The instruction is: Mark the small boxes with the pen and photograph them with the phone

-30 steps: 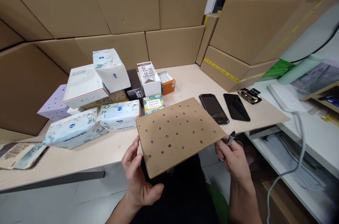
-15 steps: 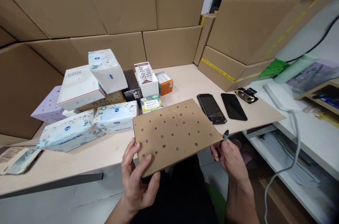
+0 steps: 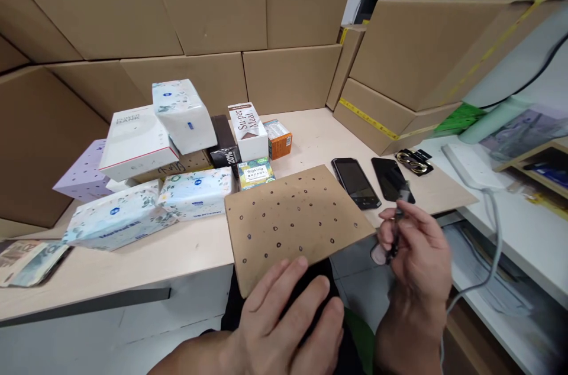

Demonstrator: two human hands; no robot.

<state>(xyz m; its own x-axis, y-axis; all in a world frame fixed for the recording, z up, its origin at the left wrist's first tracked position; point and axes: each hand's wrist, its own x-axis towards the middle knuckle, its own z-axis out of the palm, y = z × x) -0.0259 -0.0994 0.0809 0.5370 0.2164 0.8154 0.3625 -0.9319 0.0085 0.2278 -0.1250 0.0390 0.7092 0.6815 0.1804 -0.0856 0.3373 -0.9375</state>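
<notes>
"One head view we have. Where is the left hand in it?"

"At the bottom, in the middle, with its back to us. Four fingers are a little apart, and their tips overlap the near edge of the card. The thumb is hidden, so I cannot tell if this hand grips."

"And where exactly is the card?"

"Its far part is over the table; its near part reaches past the table's front edge. Many small dark circles are marked on its face."

"What about the right hand?"

"It is to the right of the card, apart from it. Its fingers are narrow, closed around a pen, which is blurred and points upward."

"Which things are near?"

"Beyond the card's right side lie two phones, side by side, and then a cable. Just behind the card is the Bioking box, and behind it the Super Meal box, beside an orange box."

"And on the left?"

"Three tissue packs: two lie in front, and one sits higher, tilted, at the right end of the white box. At the far left are banknotes."
</notes>
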